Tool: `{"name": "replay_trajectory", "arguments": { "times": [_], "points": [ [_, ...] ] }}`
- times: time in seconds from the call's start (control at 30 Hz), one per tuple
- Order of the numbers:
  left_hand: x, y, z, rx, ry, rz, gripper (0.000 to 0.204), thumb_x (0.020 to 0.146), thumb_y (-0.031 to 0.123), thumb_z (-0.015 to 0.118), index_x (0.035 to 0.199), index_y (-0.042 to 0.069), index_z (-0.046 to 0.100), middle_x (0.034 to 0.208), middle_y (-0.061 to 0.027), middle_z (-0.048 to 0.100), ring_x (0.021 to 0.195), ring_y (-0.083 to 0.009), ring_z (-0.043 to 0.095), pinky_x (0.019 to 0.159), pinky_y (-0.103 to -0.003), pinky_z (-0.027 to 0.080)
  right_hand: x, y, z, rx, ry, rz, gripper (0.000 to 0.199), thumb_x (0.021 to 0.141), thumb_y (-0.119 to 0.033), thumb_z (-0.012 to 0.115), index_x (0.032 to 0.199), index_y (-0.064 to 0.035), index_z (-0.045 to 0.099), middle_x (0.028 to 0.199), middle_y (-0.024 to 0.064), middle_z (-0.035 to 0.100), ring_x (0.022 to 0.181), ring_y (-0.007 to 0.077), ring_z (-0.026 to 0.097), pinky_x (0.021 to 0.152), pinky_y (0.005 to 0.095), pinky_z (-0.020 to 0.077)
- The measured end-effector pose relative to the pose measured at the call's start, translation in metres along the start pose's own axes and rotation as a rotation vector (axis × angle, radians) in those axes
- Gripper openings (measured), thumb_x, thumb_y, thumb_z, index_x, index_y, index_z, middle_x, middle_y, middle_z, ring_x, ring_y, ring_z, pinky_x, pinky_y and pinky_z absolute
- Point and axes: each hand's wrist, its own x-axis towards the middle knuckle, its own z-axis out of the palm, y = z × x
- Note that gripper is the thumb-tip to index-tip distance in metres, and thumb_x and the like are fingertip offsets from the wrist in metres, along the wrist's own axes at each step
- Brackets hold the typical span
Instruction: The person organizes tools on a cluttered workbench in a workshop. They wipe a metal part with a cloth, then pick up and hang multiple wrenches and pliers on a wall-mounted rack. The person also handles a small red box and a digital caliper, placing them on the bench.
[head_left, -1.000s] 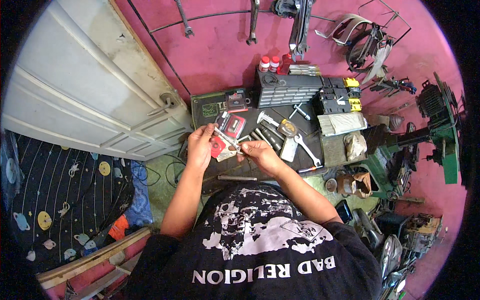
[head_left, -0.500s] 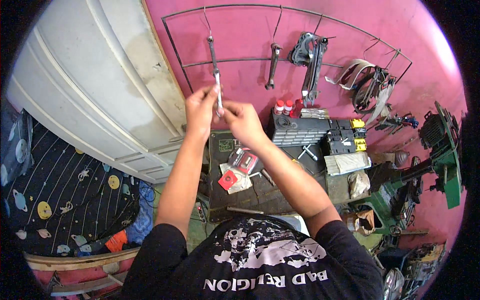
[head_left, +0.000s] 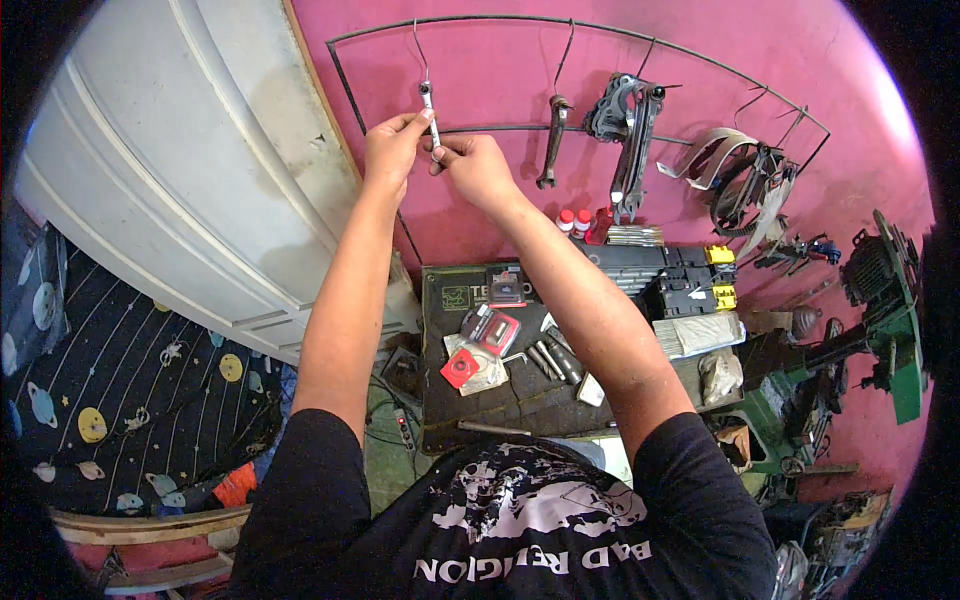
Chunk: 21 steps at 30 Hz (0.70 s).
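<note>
Both my arms reach up toward the pink wall. A slim silver wrench (head_left: 431,107) stands almost upright between my hands. My left hand (head_left: 392,150) pinches its middle between thumb and fingers. My right hand (head_left: 475,163) holds its lower end. The wrench's upper ring end is right by the bottom of a wire hook (head_left: 420,50) that hangs from the metal rack (head_left: 470,16); I cannot tell whether the hook passes through it. The dark wrench that hung on this hook is hidden behind the silver one and my fingers.
Farther right on the rack hang a dark wrench (head_left: 553,142), a bunch of cranks and wrenches (head_left: 630,140), and chains or belts (head_left: 745,175). Below, a workbench (head_left: 450,405) holds blister packs (head_left: 491,328), red-capped bottles (head_left: 573,220) and cases (head_left: 690,285). A white door (head_left: 180,170) is at left.
Both hands have moved up with the silver wrench, bringing its upper end to the hook's bottom. The dark hanging wrench, visible before, is now covered.
</note>
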Motion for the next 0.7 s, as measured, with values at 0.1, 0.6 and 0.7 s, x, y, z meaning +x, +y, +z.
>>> {"name": "replay_trajectory", "arguments": {
  "times": [0.1,0.6,0.7],
  "points": [
    [-0.005,-0.001,0.007,-0.001,0.013,0.012,0.021,0.093,0.023,0.073,0.093,0.002,0.075,0.077,0.0001,0.067,0.071,-0.0080,0.055,0.066,-0.024,0.043,0.002,0.015,-0.005,-0.053,-0.027,-0.006,0.023,0.097,-0.014,0.061,0.113,-0.0029,0.074,0.081,0.0054,0.073,0.074,0.0108,0.061,0.072,0.0302,0.0493],
    [-0.236,-0.269,-0.049,0.801,-0.326,-0.088,0.024,0.087,0.028,0.069,0.088,0.005,0.075,0.073,-0.0199,0.068,0.070,-0.0339,0.069,0.066,-0.044,0.051,-0.373,0.258,-0.064,-0.215,-0.217,0.578,0.028,0.091,-0.021,0.068,0.111,-0.0031,0.072,0.097,0.0176,0.074,0.088,0.0267,0.072,0.081,0.0381,0.0538],
    [-0.366,-0.270,-0.044,1.113,-0.719,-0.260,0.040,0.082,0.042,0.074,0.113,0.018,0.073,0.130,-0.0093,0.063,0.127,-0.0329,0.049,0.100,-0.063,0.035,-0.462,0.263,-0.107,-0.387,-0.009,0.716,0.032,0.087,-0.020,0.073,0.116,-0.0061,0.072,0.099,0.0157,0.075,0.085,0.0306,0.073,0.080,0.0394,0.0555]
  ]
}}
